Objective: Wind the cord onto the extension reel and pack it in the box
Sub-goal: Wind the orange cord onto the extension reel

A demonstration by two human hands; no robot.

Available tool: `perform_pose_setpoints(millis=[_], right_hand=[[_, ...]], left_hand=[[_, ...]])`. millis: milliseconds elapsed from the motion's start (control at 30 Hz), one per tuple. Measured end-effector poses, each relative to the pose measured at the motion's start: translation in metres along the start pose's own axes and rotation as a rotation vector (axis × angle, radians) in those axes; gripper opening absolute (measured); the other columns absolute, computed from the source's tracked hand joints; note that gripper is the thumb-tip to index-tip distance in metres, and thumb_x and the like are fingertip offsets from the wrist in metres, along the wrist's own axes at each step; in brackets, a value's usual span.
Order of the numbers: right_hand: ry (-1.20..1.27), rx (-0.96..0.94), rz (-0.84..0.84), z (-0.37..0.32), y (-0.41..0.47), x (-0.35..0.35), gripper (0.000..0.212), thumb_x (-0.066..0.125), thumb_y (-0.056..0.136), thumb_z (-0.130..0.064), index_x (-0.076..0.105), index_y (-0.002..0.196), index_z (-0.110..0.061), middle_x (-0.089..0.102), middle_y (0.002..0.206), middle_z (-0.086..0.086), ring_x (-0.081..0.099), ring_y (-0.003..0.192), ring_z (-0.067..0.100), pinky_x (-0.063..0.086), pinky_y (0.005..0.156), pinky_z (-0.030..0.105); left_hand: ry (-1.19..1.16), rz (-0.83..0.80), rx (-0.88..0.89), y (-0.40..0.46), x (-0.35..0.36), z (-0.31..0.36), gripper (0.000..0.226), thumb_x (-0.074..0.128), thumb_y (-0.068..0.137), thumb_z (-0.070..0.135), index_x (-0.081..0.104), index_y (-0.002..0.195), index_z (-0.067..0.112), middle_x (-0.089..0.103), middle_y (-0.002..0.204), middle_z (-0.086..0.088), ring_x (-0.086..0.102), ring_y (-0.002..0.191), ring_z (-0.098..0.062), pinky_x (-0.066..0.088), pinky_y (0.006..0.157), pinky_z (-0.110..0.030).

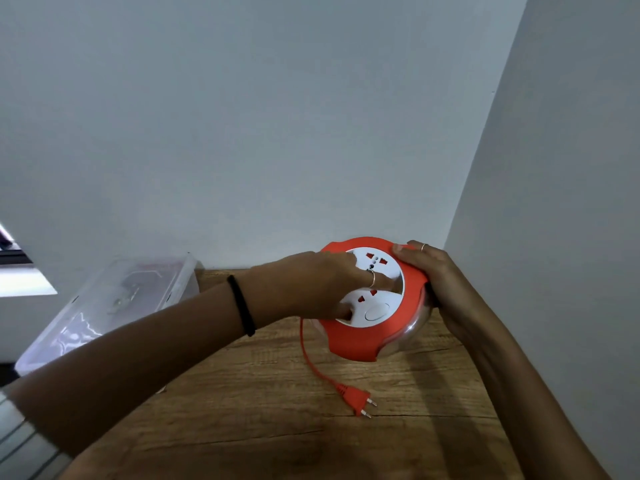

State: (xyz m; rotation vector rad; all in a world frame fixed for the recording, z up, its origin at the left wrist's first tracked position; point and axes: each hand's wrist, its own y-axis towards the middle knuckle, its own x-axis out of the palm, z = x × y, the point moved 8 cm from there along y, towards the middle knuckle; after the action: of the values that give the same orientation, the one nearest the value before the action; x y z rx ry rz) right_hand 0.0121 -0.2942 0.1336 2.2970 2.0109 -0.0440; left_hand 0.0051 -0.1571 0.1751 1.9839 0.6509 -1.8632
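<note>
The left hand [311, 285] has its grip closed on the white socket hub, fingers hooked into its recess; the right hand [429, 282] clasps the rim of the round red-and-clear plastic extension reel [388, 327] near the counter's [242, 427] far right corner. Both forearms reach forward, wrists bent inward. The loose red cord [306, 351] and two-pin plug [356, 401] trail toward the near edge and could snag or whip while winding. The clear plastic box [114, 306] waits at the far left edge.

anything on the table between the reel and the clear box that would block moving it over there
Nothing visible blocks it. The reel sits right of the box with bare table between; only the left forearm crosses that gap, and the plug lies nearer the person.
</note>
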Motion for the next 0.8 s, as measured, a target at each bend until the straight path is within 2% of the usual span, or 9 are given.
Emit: perform_pose_setpoints(millis=[67,200,300,400,467,533,633,700,800], right_hand=[[-0.002,-0.014,-0.004,-0.001,0.0,0.001,0.027,0.063,0.08,-0.046,0.064,0.078,-0.019,0.064,0.073,0.002,0.061,0.064,0.016,0.046,0.057,0.026],[-0.059,-0.079,-0.085,-0.017,-0.001,0.002,0.034,0.061,0.082,-0.042,0.062,0.083,-0.008,0.056,0.07,0.006,0.056,0.059,0.015,0.044,0.05,0.02],[-0.122,-0.105,-0.192,-0.031,0.004,0.003,0.033,0.063,0.086,-0.039,0.056,0.077,-0.009,0.05,0.064,0.005,0.05,0.055,0.015,0.038,0.051,0.024],[-0.22,-0.098,-0.347,-0.042,0.014,0.007,0.046,0.064,0.077,-0.049,0.056,0.077,-0.004,0.049,0.069,0.012,0.048,0.062,0.024,0.035,0.059,0.033],[-0.27,-0.069,-0.43,-0.046,0.02,0.013,0.041,0.064,0.076,-0.051,0.058,0.076,-0.01,0.049,0.072,0.016,0.048,0.065,0.029,0.034,0.062,0.039],[-0.309,-0.035,-0.495,-0.045,0.024,0.019,0.036,0.064,0.076,-0.05,0.06,0.077,-0.014,0.051,0.074,0.017,0.05,0.067,0.031,0.036,0.062,0.038],[-0.318,-0.01,-0.56,-0.038,0.026,0.03,0.035,0.064,0.078,-0.047,0.06,0.082,-0.012,0.053,0.071,0.014,0.052,0.062,0.026,0.036,0.059,0.032],[-0.221,-0.015,-0.501,-0.031,0.027,0.031,0.038,0.065,0.078,-0.045,0.058,0.085,-0.008,0.054,0.069,0.011,0.052,0.058,0.022,0.038,0.057,0.03],[-0.099,-0.059,-0.349,-0.02,0.025,0.022,0.036,0.064,0.079,-0.045,0.056,0.081,-0.01,0.053,0.069,0.007,0.053,0.059,0.019,0.041,0.059,0.031]], left_hand=[[0.12,0.015,-0.003,0.001,0.0,0.003,0.059,0.051,0.093,0.022,0.032,0.144,0.042,0.05,0.111,-0.005,0.055,0.089,-0.022,0.037,0.063,-0.028],[0.208,-0.027,0.049,-0.001,-0.005,0.011,0.064,0.044,0.094,0.017,0.019,0.147,0.043,0.051,0.116,-0.011,0.032,0.074,-0.015,0.031,0.06,-0.027],[0.317,-0.045,0.167,-0.004,-0.017,0.022,0.065,0.042,0.097,0.017,0.012,0.148,0.044,0.046,0.124,-0.012,0.026,0.065,-0.012,0.029,0.061,-0.026],[0.486,-0.104,0.289,-0.003,-0.02,0.033,0.065,0.041,0.098,0.018,0.008,0.147,0.046,0.042,0.132,-0.019,0.039,0.069,-0.022,0.037,0.06,-0.03],[0.591,-0.167,0.364,-0.003,-0.016,0.037,0.063,0.039,0.099,0.02,0.008,0.147,0.045,0.031,0.14,-0.03,0.056,0.077,-0.034,0.051,0.065,-0.036],[0.66,-0.214,0.441,-0.004,-0.011,0.04,0.06,0.039,0.099,0.023,0.01,0.147,0.044,0.021,0.144,-0.034,0.061,0.086,-0.042,0.056,0.072,-0.044],[0.696,-0.236,0.533,-0.004,-0.006,0.039,0.059,0.043,0.097,0.024,0.017,0.146,0.044,0.019,0.146,-0.032,0.061,0.086,-0.042,0.055,0.072,-0.047],[0.732,-0.168,0.592,-0.006,-0.009,0.033,0.063,0.049,0.092,0.015,0.025,0.144,0.041,0.025,0.146,-0.031,0.063,0.08,-0.04,0.056,0.069,-0.044],[0.755,-0.003,0.631,-0.012,-0.017,0.023,0.067,0.064,0.078,0.003,0.047,0.134,0.035,0.039,0.143,-0.028,0.065,0.074,-0.033,0.054,0.055,-0.035]])
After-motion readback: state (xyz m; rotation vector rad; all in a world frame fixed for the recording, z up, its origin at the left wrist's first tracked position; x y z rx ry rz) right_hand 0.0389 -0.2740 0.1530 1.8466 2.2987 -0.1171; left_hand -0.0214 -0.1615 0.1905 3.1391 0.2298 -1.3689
